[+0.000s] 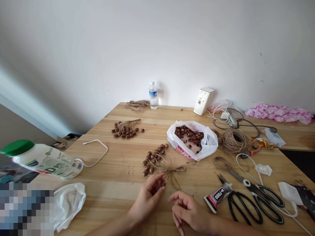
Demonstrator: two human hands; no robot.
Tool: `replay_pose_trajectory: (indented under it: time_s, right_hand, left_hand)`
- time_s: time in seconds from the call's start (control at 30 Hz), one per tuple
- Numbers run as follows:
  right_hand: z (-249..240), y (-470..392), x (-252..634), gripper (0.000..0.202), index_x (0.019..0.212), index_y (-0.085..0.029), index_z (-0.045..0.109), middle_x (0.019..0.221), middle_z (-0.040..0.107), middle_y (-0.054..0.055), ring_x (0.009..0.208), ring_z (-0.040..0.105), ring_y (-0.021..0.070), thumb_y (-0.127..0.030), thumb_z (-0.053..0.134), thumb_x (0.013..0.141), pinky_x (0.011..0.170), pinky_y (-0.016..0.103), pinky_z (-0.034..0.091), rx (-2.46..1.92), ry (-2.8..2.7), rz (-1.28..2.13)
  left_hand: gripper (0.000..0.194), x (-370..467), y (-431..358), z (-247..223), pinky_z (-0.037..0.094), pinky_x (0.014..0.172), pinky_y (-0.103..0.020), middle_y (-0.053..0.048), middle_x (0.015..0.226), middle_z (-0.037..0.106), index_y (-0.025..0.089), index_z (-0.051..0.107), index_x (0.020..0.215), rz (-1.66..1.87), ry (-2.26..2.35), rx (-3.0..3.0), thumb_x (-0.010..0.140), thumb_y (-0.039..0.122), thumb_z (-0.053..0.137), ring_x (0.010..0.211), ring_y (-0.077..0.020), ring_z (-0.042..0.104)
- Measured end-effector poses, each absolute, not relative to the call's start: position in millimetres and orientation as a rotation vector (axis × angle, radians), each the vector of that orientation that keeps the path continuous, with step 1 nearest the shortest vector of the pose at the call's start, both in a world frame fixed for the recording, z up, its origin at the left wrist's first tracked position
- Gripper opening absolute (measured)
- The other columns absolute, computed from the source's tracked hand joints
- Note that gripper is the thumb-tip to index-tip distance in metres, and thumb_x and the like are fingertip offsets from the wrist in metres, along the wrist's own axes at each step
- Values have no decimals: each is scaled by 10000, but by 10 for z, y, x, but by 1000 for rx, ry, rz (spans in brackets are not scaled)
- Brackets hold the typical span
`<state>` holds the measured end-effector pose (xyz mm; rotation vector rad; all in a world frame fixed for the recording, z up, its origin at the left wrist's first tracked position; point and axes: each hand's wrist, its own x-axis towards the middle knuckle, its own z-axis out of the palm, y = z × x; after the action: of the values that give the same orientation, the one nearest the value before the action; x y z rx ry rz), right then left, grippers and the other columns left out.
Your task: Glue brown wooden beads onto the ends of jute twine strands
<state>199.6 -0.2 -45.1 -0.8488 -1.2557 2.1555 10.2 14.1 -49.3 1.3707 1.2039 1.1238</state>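
My left hand (149, 195) is closed around a round brown nut shell (162, 184), which shows between thumb and fingers. Just beyond it lies a bundle of nut shells (149, 159) on thin strings, gathered into a looped twine cord (180, 168). My right hand (187, 211) rests low at the centre with its fingers loosely bent and apart, and no object shows in it. Behind the cord stands a white plastic bag (210, 146), its mouth spread wide over many brown shells (189, 133). A glue tube (218, 197) lies to the right of my right hand.
Scissors (264, 193) and a second black-handled pair (243, 206) lie at right, near twine coils (235, 139) and cables. A finished-looking shell bunch (126, 129), water bottle (153, 95) and white box (203, 101) sit farther back. A green-capped bottle (49, 160) leans left.
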Motion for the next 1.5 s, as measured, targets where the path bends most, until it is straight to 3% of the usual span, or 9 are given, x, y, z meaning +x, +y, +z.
replay_pose_trajectory:
  time_s: [0.27, 0.37, 0.43, 0.53, 0.63, 0.8, 0.93, 1.13, 1.5]
  right_hand:
    - [-311, -59, 2013, 385, 1013, -161, 469, 556, 481, -59, 403, 446, 69, -486, 521, 814, 410, 179, 377, -1009, -1589, 1955]
    - [190, -78, 2119, 228, 921, -198, 616, 701, 550, 7, 606, 504, 114, -393, 557, 818, 554, 213, 398, -793, -2294, 1566]
    - [541, 5, 2224, 207, 873, -217, 652, 864, 596, 51, 758, 537, 155, -317, 472, 883, 686, 254, 406, -713, -2548, 1224]
    - [796, 409, 2409, 201, 966, -196, 625, 889, 603, 70, 840, 541, 181, -240, 445, 888, 762, 282, 406, -975, -2456, 739]
    - [673, 1069, 2584, 183, 964, -174, 608, 965, 594, 78, 853, 552, 177, -187, 457, 862, 759, 283, 418, -1432, -2384, 436]
    - [284, 1889, 2637, 292, 1038, -112, 593, 1061, 571, 128, 934, 540, 213, -90, 567, 749, 829, 320, 405, -1589, -2440, 348]
    - [126, 2082, 2537, 443, 1074, -118, 591, 1194, 509, 152, 1146, 404, 292, -108, 700, 645, 928, 366, 349, -1578, -2564, 304]
    - [39, 2252, 2630, 181, 987, -135, 592, 1084, 575, 69, 1026, 527, 217, -263, 544, 868, 883, 433, 419, -1651, -2567, 284]
    - [134, 2282, 2968, 224, 1067, -148, 560, 1090, 576, 72, 946, 574, 190, -284, 500, 900, 816, 394, 483, -1861, -2311, 245]
  left_hand:
    - [253, 64, 132, -437, 528, 766, -278, -90, 1023, 613, 216, 617, 993, 989, 1514, 1980, 825, 176, 431, 881, -189, 629]
    - [280, 47, 160, -468, 536, 749, -267, -71, 1002, 619, 231, 619, 987, 1004, 1591, 2087, 813, 143, 418, 844, -179, 640]
    - [299, 43, 171, -485, 541, 740, -268, -65, 997, 620, 233, 623, 982, 1023, 1606, 2127, 797, 122, 415, 832, -178, 644]
    - [312, 48, 173, -493, 545, 726, -271, -62, 994, 619, 228, 630, 973, 1038, 1608, 2142, 782, 107, 416, 820, -180, 647]
    - [305, 60, 167, -486, 545, 723, -278, -68, 1000, 611, 214, 631, 968, 1040, 1614, 2134, 782, 105, 415, 825, -182, 645]
    - [308, 73, 158, -472, 549, 713, -273, -57, 1001, 610, 233, 628, 968, 1064, 1605, 2139, 770, 107, 429, 817, -177, 647]
    - [320, 71, 155, -494, 552, 708, -272, -63, 1003, 609, 230, 628, 965, 1066, 1582, 2160, 755, 94, 429, 802, -177, 648]
    - [391, 67, 121, -524, 543, 728, -276, -78, 1062, 583, 223, 599, 1026, 1044, 1560, 2146, 725, 57, 413, 843, -181, 637]
    - [429, 78, 105, -493, 526, 753, -265, -92, 1067, 556, 173, 593, 1025, 1057, 1584, 2147, 689, 8, 384, 865, -173, 622]
